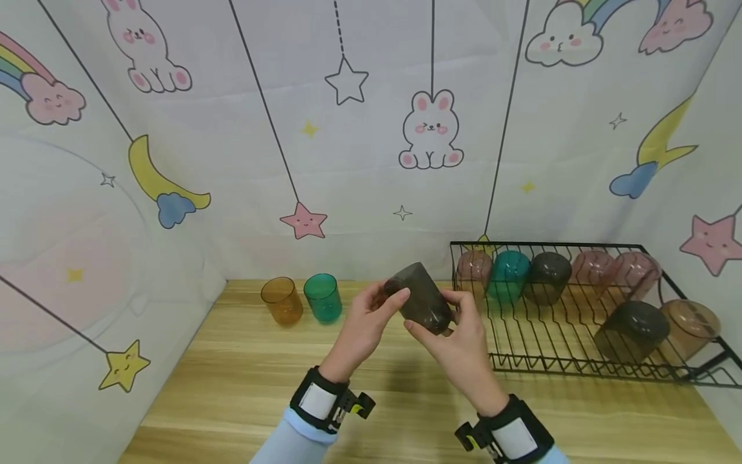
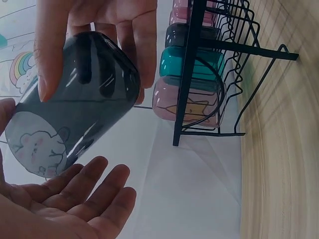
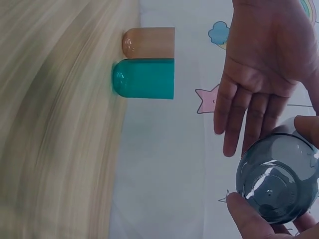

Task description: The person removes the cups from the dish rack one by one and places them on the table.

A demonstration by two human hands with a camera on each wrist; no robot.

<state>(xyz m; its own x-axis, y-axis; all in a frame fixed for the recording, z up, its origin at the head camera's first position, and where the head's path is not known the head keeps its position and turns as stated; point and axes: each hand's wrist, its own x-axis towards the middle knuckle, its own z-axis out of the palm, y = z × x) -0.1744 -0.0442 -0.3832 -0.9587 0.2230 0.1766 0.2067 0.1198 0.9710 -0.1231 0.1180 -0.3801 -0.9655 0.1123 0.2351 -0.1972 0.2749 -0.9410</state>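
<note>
A dark grey transparent cup (image 1: 422, 299) is held tilted above the table, its open end toward the upper left. My right hand (image 1: 459, 341) grips it around the base end, thumb on the near side. At the open end is my left hand (image 1: 364, 325), its thumb touching the cup near the rim. The fingers of the left hand (image 3: 264, 84) stretch out loosely in the right wrist view. Through the mouth of the cup (image 2: 75, 99), the left wrist view shows the wall's bear drawing.
An amber cup (image 1: 282, 301) and a teal cup (image 1: 323, 298) stand upright on the wooden table (image 1: 232, 386), back left. A black wire rack (image 1: 539, 328) at the right holds several upside-down cups in pink, teal, grey and amber. A printed cloth (image 1: 371, 161) hangs behind.
</note>
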